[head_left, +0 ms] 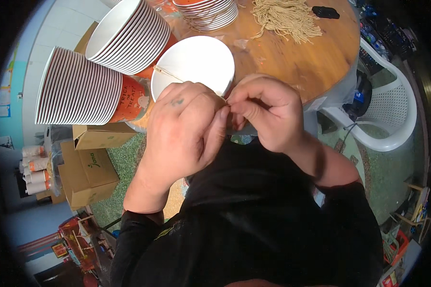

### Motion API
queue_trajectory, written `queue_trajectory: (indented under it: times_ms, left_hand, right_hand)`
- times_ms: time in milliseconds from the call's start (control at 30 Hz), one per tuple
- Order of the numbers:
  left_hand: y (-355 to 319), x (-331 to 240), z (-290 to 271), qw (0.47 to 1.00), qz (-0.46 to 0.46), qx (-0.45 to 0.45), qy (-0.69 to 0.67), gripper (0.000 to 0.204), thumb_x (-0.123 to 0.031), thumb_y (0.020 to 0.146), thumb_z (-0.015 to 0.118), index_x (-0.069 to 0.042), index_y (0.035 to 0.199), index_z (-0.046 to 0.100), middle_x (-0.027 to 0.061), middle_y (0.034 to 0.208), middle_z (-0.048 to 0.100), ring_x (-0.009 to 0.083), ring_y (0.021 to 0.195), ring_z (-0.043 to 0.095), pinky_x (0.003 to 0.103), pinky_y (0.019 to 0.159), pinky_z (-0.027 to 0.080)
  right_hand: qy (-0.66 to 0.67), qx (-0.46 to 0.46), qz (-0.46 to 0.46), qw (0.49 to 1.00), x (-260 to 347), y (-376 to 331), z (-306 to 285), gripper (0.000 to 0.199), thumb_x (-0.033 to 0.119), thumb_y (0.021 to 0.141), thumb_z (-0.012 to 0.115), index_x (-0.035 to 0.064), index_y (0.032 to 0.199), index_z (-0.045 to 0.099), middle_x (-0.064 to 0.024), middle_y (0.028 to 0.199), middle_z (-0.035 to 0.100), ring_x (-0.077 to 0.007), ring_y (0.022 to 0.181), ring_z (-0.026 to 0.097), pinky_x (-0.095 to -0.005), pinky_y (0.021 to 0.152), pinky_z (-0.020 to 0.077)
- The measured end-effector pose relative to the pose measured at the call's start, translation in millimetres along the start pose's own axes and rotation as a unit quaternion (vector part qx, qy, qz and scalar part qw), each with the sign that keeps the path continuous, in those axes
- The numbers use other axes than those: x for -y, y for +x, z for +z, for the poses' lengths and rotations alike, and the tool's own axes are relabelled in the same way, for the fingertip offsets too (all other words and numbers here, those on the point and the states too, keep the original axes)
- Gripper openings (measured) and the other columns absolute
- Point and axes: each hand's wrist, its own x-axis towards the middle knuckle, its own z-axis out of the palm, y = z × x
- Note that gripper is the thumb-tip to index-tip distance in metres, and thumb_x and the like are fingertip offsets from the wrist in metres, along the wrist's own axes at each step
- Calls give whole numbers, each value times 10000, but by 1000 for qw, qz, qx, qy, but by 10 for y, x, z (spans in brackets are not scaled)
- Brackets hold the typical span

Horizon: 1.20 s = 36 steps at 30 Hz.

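Observation:
A round paper bucket (203, 55), white inside, tips its mouth toward me at the table's near edge. A tan string (166, 73) passes through its far-left wall and runs inside toward my hands. My left hand (184, 126) is closed at the near rim, its fingers curled over and its thumb pressed in. Beside it my right hand (270, 110) pinches thumb and forefinger at the same rim, on what looks like the string's thin end. The fingers hide most of that spot.
Stacks of nested buckets (79, 88) (129, 36) stand at the left; another stack (213, 16) has strings attached. A heap of tan strings (287, 19) and a black object (325, 12) lie on the wooden table (311, 67). Cardboard boxes (88, 172) and a white chair (388, 105) flank me.

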Motion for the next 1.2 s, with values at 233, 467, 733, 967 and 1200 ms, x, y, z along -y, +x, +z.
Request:
queue_trajectory:
  times_ms: [233,467,733,967,1200]
  left_hand:
    - [126,293,96,926,-272,38,-258,171,-159,1074,712,9,1049,712,83,851,700,155,769,657,329,713,532]
    - [203,583,170,889,-286,209,-290,195,-80,1109,712,57,1247,730,20,1070,768,74,971,683,265,879,577]
    - [151,640,199,878,-288,167,-344,237,-37,1087,725,56,1304,750,71,1130,814,100,1016,753,268,908,622]
    - [147,625,218,887,-288,160,-325,212,-59,1090,732,47,1269,771,56,1079,814,75,965,742,257,854,620]
    - [177,610,222,881,-301,174,-320,219,-103,1103,733,49,1256,774,32,1026,797,59,921,714,251,819,602]
  right_hand:
    - [128,-236,20,963,91,243,-150,222,201,1192,557,-14,1230,598,-136,977,747,-228,815,792,-372,759,693]
    - [-260,-161,-180,935,-518,-117,-108,86,-50,979,744,9,1028,707,-138,1039,782,-279,905,780,-359,782,613]
    - [-244,-144,-112,953,-655,-173,-24,77,-77,1047,687,-50,1116,666,-154,1175,718,-207,1076,730,-297,928,581]
    - [-254,-181,-104,944,-637,-158,28,88,-16,1010,767,-15,1076,709,-131,1080,763,-250,994,751,-342,875,596]
    - [-231,-201,-71,949,-629,-131,75,121,42,963,833,17,1046,750,-129,1012,780,-304,953,767,-397,846,607]
